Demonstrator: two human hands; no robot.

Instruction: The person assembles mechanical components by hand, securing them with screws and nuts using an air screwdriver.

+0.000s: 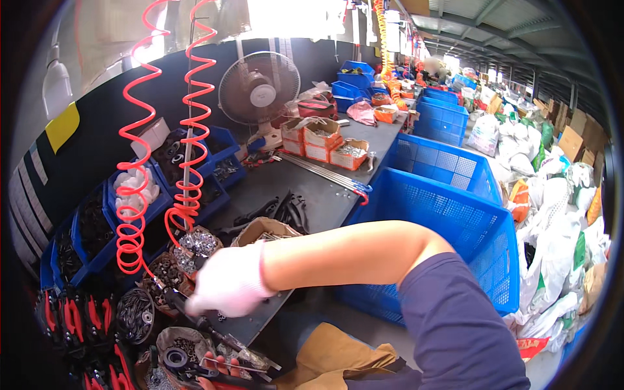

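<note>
My right hand (229, 283), in a white glove, is closed around a black air screwdriver (209, 330). The tool slopes down to the right, its back end joined to a red coiled hose (132, 242). Under its front end, at the bottom of the view, the bare fingertips of my left hand (222, 365) curl round a black part with a bent metal frame (259, 373). The rest of that hand is hidden. Bowls of small dark hardware (184, 346) and loose metal parts (135, 313) lie close to both hands.
Red-handled tools (73, 318) stand at the lower left. Blue bins (97, 224) of parts line the back, beside a fan (260, 91). Orange-and-white boxes (318, 138) and metal rods (318, 171) lie on the grey bench (266, 188). Large blue crates (442, 214) stand to the right.
</note>
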